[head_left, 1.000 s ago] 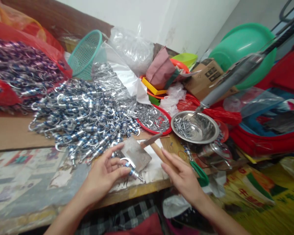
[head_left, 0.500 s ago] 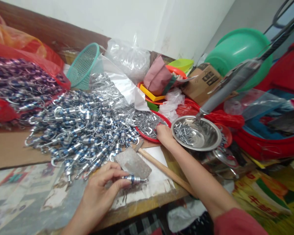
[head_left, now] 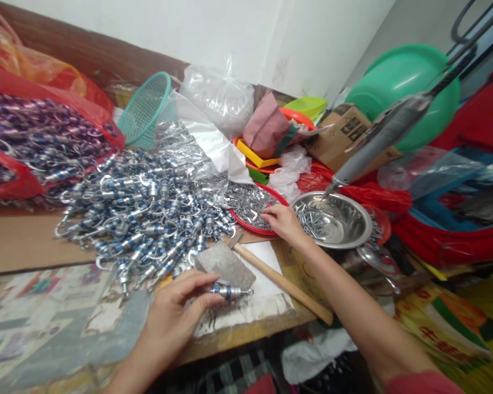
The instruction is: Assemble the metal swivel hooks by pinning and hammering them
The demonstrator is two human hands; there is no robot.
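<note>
Low in the middle of the frame, the left hand pinches a small metal swivel clip between thumb and fingertips, holding it level just above the white sheet at the table's front edge. The clip is silvery with a blue band around its barrel and a thin pin poking out toward the right; its hooked end is hidden behind the fingers. Just behind it lie a flat grey metal block and a wooden-handled hammer. Right of centre, the right hand rests with fingers curled on the rim of a red tray of small silvery parts; whether it grips any cannot be told. Beside it sits a steel bowl of screws. A large heap of matching clips fills the middle left, too tangled to tell apart.
</note>
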